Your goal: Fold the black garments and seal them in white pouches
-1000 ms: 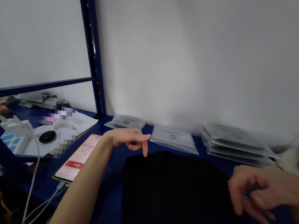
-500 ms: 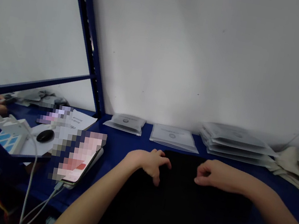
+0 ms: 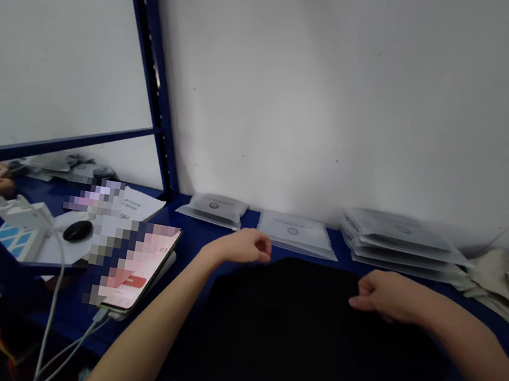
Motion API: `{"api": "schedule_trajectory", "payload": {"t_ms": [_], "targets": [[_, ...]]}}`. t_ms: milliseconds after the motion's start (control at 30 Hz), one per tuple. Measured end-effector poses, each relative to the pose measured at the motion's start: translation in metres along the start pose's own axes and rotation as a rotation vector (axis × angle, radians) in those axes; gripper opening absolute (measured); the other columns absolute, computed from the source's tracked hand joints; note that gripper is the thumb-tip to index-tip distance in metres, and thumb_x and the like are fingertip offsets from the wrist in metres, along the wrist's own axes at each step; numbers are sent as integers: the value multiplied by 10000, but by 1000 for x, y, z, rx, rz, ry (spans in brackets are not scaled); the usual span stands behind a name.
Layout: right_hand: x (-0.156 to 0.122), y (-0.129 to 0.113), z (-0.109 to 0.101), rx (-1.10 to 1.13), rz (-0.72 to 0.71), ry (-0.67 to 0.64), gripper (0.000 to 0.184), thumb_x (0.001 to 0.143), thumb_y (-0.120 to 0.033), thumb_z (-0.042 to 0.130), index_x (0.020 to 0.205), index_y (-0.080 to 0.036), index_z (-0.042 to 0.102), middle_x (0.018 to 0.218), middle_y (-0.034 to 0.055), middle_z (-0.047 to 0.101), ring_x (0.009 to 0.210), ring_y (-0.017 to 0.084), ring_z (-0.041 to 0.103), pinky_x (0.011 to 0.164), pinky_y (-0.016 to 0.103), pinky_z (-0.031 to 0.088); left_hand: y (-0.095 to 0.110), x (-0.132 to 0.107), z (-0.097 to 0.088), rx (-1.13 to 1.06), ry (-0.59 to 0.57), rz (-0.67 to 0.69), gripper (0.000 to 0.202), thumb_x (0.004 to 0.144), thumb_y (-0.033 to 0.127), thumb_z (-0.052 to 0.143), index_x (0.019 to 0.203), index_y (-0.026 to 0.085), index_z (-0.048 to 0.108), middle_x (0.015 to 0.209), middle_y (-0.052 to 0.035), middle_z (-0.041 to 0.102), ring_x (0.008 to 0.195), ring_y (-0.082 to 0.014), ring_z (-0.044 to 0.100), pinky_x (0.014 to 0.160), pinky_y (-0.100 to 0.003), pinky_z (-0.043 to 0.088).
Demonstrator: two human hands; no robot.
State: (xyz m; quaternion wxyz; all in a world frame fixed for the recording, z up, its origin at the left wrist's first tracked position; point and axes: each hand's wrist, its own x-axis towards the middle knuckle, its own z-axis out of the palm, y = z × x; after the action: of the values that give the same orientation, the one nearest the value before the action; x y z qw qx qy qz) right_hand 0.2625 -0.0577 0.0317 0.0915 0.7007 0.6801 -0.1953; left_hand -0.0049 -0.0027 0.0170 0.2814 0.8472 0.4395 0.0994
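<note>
Spread over the blue table in front of me is a piece of black cloth (image 3: 307, 342), too dark for its folds or kind to show. My left hand (image 3: 248, 246) is closed at the cloth's far left edge, its fingertips bent down and pinched on the fabric. At the far right edge, my right hand (image 3: 381, 294) pinches the same cloth between thumb and curled fingers. The far edge of the fabric runs between both hands.
Behind the cloth along the wall lie a flat frosted zip bag (image 3: 296, 233), a smaller bag (image 3: 212, 208) and a stack of bags (image 3: 401, 244). Beige fabric (image 3: 502, 284) is at right. A phone (image 3: 143, 269) with a cable (image 3: 52, 313) lies left, near a blue frame (image 3: 155, 83).
My left hand has gone from spread fingers over the cloth to a closed grip farther up and left. My right hand has shifted slightly right. The cloth lies wider.
</note>
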Motion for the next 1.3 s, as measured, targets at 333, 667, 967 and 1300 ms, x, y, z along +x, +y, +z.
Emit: {"api": "schedule_trajectory", "payload": {"t_ms": [333,667,967,1300], "targets": [[-2,-5,9,-107,18,-80,163,547,-234,654,570,-219,494,648,11,571,646,221,555,542,312,354,41,-14,26,252,-431,19,565,597,267,716,1140,288,563,1252,-64,405,1138,-274,455,813,-338,465],[0,9,2,-12,-96,14,193,545,-101,541,548,-216,386,523,-38,402,513,128,387,487,268,259,-7,2,-8,-29,198,-227,274,729,131,450,941,160,622,894,-57,664,774,-175,612,629,-233,445],[-14,16,-3,20,-41,-122,135,572,-211,618,604,-211,487,594,-20,488,563,141,446,535,273,298,-17,0,-4,421,601,-487,331,777,82,398,1065,110,557,1132,-173,560,1023,-267,569,776,-314,457],[2,6,7,0,-47,-287,342,706,-430,589,488,-171,539,501,15,522,491,141,499,503,274,343,0,-3,12,361,-59,-327,601,789,443,534,1299,140,436,1409,-177,366,1305,-319,336,980,-399,380]]}}
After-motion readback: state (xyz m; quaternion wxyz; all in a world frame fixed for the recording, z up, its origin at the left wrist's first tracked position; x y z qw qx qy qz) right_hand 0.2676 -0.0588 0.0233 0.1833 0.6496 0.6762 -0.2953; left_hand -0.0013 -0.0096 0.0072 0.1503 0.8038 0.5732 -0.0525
